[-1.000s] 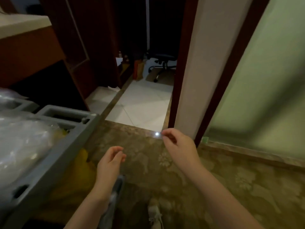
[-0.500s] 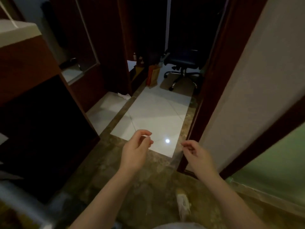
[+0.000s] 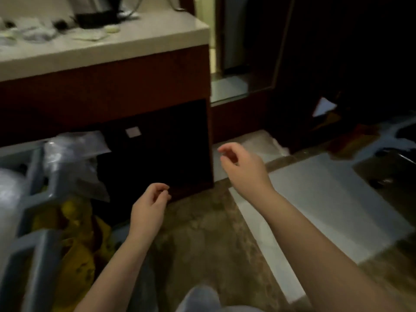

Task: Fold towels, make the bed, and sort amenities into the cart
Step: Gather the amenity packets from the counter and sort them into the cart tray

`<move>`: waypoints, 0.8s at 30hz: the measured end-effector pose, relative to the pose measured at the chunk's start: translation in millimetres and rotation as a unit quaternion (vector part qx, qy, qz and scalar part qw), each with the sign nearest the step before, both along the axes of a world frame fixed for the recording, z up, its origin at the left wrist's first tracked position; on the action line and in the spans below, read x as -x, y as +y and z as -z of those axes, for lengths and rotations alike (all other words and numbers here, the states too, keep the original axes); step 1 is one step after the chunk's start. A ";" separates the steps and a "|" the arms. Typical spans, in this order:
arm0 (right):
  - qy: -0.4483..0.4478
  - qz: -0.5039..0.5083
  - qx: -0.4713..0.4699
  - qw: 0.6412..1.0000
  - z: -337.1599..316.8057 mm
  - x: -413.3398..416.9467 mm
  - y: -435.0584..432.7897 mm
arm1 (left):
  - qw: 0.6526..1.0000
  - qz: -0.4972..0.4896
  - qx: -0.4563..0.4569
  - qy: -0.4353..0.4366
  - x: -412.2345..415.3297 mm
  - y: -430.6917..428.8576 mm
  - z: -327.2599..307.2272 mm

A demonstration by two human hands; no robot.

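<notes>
My left hand [image 3: 147,209] and right hand [image 3: 244,168] hang loosely curled, empty. I should gather small pale amenities [image 3: 33,33] from the beige stone surface [image 3: 135,39], eleven o'clock, into the grey plastic cart [image 3: 41,253].

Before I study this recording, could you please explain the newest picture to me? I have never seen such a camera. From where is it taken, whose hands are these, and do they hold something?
There is no machine here. A person wears one wide-angle camera on the head, looking forward and down, so the two arms coming in from below are that person's own. The left hand and the right hand are in the air with loosely curled fingers, and neither holds anything that I can see. At the left is a grey cart with clear plastic bags and something yellow lower down. Behind it is a wooden counter with a pale top. On this are a kettle-like appliance and small items too blurred to name.
</notes>
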State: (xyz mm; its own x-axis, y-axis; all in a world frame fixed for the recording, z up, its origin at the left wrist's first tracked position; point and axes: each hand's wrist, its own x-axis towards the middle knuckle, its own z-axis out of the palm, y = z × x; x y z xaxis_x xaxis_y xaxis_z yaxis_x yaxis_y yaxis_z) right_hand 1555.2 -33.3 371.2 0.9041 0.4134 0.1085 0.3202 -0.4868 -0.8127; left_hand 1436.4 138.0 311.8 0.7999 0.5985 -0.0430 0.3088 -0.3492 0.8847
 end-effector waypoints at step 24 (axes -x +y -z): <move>-0.202 -0.193 -0.089 0.956 -121.8 -359.4 307.2 | 0.968 -0.074 -0.121 -0.207 -343.2 247.6 -167.0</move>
State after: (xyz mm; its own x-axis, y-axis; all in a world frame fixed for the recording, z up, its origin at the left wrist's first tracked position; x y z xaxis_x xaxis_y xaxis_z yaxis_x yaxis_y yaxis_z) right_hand 1914.6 273.9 493.0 0.5576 0.6501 0.5161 0.7535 -0.1355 -0.6434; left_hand 1779.6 385.7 478.8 0.6235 0.6597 0.4195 0.0072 -0.5414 0.8407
